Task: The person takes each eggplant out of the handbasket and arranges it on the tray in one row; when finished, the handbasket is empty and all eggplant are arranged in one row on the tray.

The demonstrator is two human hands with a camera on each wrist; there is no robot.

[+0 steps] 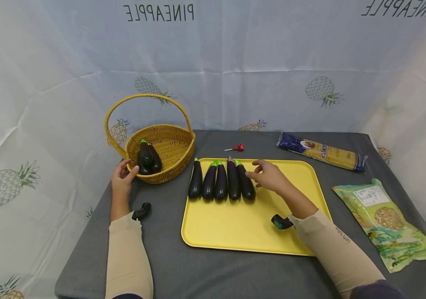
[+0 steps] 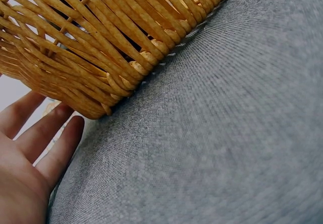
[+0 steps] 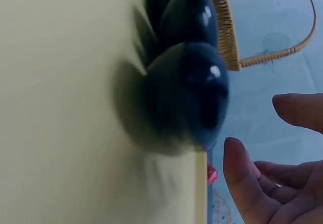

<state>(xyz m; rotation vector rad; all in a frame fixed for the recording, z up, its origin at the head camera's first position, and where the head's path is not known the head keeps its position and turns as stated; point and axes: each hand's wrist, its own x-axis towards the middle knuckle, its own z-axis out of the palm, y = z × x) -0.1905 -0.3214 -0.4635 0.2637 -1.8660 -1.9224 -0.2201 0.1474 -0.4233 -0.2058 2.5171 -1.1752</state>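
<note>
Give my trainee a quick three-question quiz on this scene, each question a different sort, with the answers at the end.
1. Count: how many eggplants lie side by side on the yellow tray?
2. True or false: the right hand holds an eggplant.
3. Fill in: the left hand is at the rim of the woven ____.

Key:
1. Five.
2. False; it is beside the rightmost one on the tray but holds nothing.
3. Basket.

High forward-down head view, wrist views close — left on basket (image 1: 175,145), right on eggplants (image 3: 207,93), basket in all
</note>
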